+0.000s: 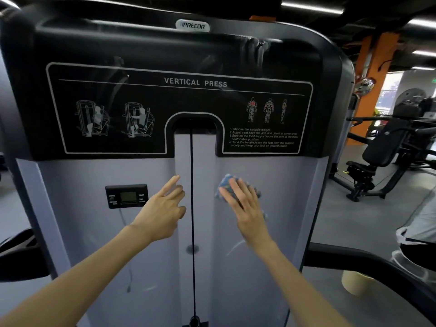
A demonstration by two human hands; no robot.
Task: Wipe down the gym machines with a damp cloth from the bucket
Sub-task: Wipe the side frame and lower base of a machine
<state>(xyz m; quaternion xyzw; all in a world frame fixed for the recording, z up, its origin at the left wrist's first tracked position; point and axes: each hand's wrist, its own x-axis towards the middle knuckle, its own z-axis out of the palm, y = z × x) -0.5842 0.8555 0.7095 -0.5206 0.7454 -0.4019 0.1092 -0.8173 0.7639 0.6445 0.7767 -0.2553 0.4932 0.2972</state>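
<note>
Two hands are up at the grey panel (77, 232) of the vertical press machine (141, 43), one on each side of the black cable (191, 161) that runs down the middle slot. The right hand (245, 206) lies flat, fingers straight, and presses the blue cloth (226, 184) against the panel just right of the slot. The cloth shows only above and beside the fingertips. The left hand (162, 208) holds nothing — its fingers are loosely stretched toward the panel, near the small display (127, 197), and I cannot tell if they touch the surface.

The cloth looks soft, light and bunched, so I judge it will fold and slide under the palm if the pressure is weak. A flat palm over its middle, with the edges tucked in, seems the best hold. A wet cloth may also leave streaks on the glossy black placard (179, 109) above, and it is better kept off the display.

On the floor (354, 220) at lower right stands a pale round container (355, 284), partly hidden behind a black bar (377, 263) — maybe the bucket. What is in it cannot be seen.
</note>
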